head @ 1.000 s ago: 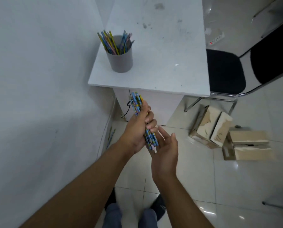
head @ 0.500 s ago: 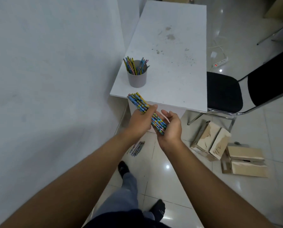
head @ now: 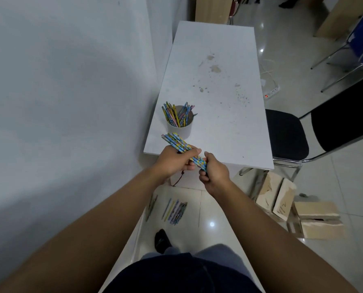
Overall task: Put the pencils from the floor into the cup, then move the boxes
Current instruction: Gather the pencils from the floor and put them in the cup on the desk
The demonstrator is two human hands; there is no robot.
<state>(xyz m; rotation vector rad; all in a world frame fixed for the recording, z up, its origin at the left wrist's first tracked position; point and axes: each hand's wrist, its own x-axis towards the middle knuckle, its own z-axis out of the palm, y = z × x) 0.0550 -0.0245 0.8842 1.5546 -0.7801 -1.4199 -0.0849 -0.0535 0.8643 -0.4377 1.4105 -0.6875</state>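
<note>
A bundle of colourful pencils (head: pixel 177 143) is held by both hands just in front of the white table's near left corner. My left hand (head: pixel 173 162) grips its middle and my right hand (head: pixel 213 171) is closed on its lower end. Its upper tips point toward the grey cup (head: pixel 180 129), which stands on the table and holds several pencils. More pencils (head: pixel 175 210) lie on the tiled floor by the wall. Two cardboard boxes (head: pixel 274 196) (head: pixel 317 218) lie on the floor to the right.
The white table (head: pixel 216 98) stands against the wall on the left. A black chair (head: pixel 286 134) sits right of it, a power strip (head: pixel 271 92) behind. My legs and a dark shoe (head: pixel 161 242) are below.
I have stood up higher, so the table and floor look farther away. The pencil bundle has risen to the table's edge near the cup, and my right hand has closed on its lower end.
</note>
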